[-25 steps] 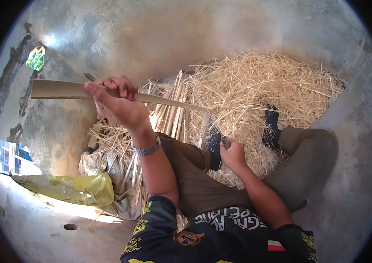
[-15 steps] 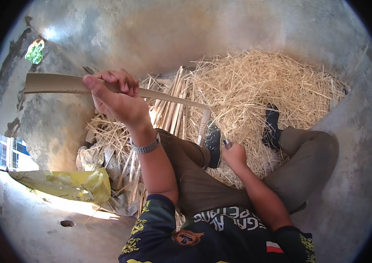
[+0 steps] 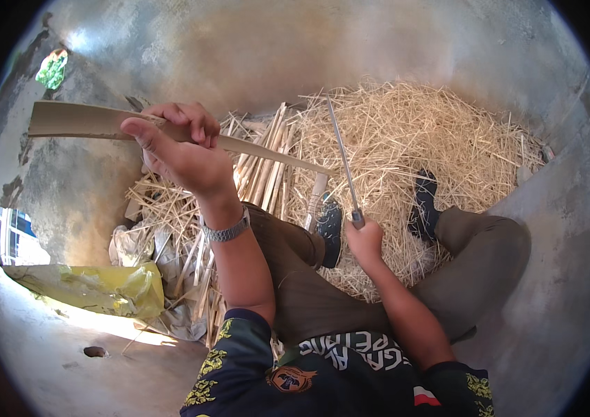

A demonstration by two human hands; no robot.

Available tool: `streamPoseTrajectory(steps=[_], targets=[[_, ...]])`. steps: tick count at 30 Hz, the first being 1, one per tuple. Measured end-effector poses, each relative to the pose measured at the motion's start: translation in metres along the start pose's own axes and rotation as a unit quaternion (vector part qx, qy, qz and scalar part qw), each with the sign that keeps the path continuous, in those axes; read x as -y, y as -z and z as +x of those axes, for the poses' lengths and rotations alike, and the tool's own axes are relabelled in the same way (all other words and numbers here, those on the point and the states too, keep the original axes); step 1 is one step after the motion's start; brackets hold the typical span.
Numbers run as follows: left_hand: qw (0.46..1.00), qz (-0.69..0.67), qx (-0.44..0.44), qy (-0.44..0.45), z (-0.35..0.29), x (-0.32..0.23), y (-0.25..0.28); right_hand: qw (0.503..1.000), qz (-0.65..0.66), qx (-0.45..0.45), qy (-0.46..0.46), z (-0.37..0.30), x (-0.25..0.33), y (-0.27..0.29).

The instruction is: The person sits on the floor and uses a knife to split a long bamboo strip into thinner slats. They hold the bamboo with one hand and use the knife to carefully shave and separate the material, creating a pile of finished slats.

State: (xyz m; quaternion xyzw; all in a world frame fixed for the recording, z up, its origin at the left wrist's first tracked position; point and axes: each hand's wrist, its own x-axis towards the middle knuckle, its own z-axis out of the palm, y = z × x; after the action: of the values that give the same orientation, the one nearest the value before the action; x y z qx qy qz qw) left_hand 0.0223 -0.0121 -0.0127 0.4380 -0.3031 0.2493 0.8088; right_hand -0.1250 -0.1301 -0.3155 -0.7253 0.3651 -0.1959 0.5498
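My left hand, with a metal watch on its wrist, is closed round a long split bamboo strip. The wide end of the strip sticks out to the left; it narrows to the right, and its far end lies over the straw pile, just left of the blade. In my right hand is the handle of a long, thin-bladed knife, blade pointing up and slightly left. Blade and strip appear apart, though depth is hard to judge. A flat pale piece of wood stands below the strip's end, beside my left foot.
Straw-like shavings are heaped against the concrete wall. Several split bamboo sticks lie left of the heap. A yellow plastic sheet is at the left. My dark shoes rest among the shavings, knees bent outward.
The knife blade, hardly discernible before, now stands out clearly, swung upright. My left hand still grips the bamboo strip, its wide end slightly higher. The whole view has shifted a little.
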Motion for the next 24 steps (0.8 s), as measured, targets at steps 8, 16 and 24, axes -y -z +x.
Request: streamPoseTrajectory(steps=[8, 16, 24], targets=[[0.999, 0.018, -0.034, -0.015, 0.006, 0.006, 0.017, 0.957, -0.198, 0.092, -0.190, 0.003, -0.030, -0.016], [0.998, 0.024, -0.064, 0.004, 0.008, 0.006, 0.019, 0.996, -0.070, 0.025, -0.053, 0.009, -0.030, -0.026], [1.000, 0.019, -0.014, -0.006, 0.006, 0.003, 0.021, 0.984, -0.135, 0.035, -0.113, 0.017, -0.040, -0.016]])
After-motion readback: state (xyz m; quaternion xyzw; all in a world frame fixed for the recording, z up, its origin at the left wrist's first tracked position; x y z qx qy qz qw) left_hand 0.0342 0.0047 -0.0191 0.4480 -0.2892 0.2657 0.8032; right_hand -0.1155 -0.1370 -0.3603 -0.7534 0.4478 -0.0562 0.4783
